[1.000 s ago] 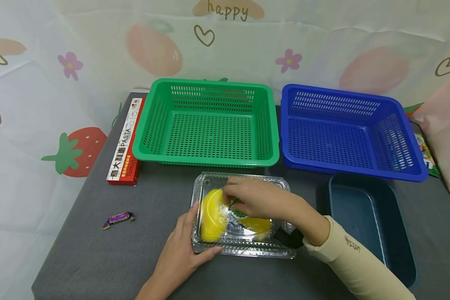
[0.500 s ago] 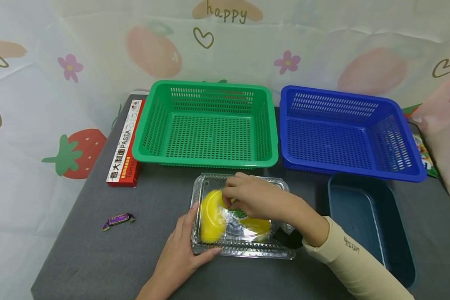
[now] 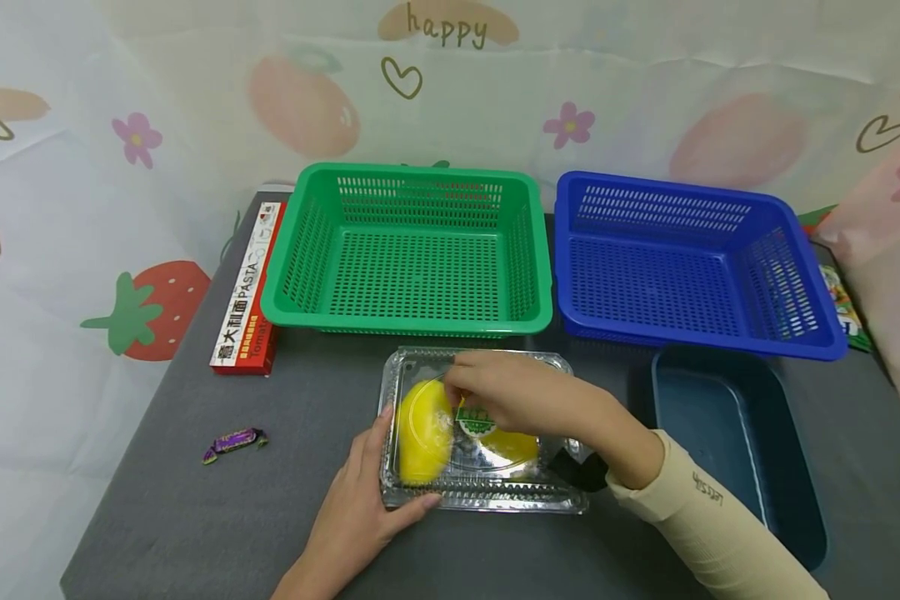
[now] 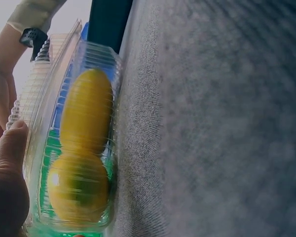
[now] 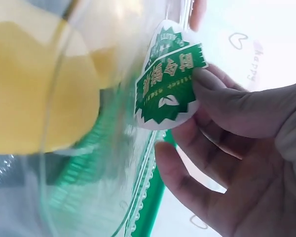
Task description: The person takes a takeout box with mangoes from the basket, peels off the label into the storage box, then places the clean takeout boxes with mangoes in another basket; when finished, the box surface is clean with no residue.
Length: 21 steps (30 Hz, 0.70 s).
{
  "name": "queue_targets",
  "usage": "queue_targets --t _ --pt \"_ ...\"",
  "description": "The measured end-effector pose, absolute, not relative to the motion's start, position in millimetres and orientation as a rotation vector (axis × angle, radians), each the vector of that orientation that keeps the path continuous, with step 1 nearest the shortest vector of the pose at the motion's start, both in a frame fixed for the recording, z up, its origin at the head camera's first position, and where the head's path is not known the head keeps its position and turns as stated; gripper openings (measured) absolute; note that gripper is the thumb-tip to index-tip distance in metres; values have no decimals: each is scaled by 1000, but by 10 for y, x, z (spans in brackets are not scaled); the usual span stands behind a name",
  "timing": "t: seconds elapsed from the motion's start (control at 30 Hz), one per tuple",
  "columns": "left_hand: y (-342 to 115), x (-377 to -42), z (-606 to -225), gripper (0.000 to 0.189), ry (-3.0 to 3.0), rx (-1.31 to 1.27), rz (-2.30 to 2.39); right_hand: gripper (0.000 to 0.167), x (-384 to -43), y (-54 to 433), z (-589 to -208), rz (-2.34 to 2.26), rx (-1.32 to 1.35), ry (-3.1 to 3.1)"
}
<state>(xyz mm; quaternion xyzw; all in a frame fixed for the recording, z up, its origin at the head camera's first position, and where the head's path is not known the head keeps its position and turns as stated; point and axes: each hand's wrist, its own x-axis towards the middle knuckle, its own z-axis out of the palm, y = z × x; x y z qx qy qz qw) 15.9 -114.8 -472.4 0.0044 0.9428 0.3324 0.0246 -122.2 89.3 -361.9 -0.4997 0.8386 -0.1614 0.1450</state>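
Note:
A clear plastic clamshell container [image 3: 487, 500] sits on the table, its lid down, with two yellow mango-like fruits [image 3: 423, 450] inside. My left hand [image 3: 356, 492] grips its near left corner, fingers along the left side and thumb on the front edge. In the left wrist view the thumb [image 4: 12, 148] lies against the lid's edge. My right hand [image 3: 521, 396] is over the lid, at a round green-and-white sticker [image 5: 167, 89]. In the right wrist view its thumb and forefinger pinch the sticker's edge, the other fingers loosely curled.
Behind the container stand a green basket [image 3: 405, 321] and a blue basket [image 3: 690, 337]. A dark teal bin [image 3: 720, 450] is at the right. On the left are a red-and-white pasta box [image 3: 247, 292] and a purple wrapped candy [image 3: 235, 440]. A colourful packet [image 3: 843, 308] lies at the far right.
The right hand has shifted slightly at the sticker, and more of the green label shows below its fingers. The left hand keeps its hold on the container.

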Motion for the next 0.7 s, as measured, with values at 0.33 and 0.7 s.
queue_targets --t 0.33,0.7 --pt "-1145 173 -4734 113 2964 47 1031 15 -1241 1025 -3514 -680 -1291 2399" --pt "-1137 158 -4724 112 2951 38 1028 10 -1196 1379 -3507 -1099 -659 2250"
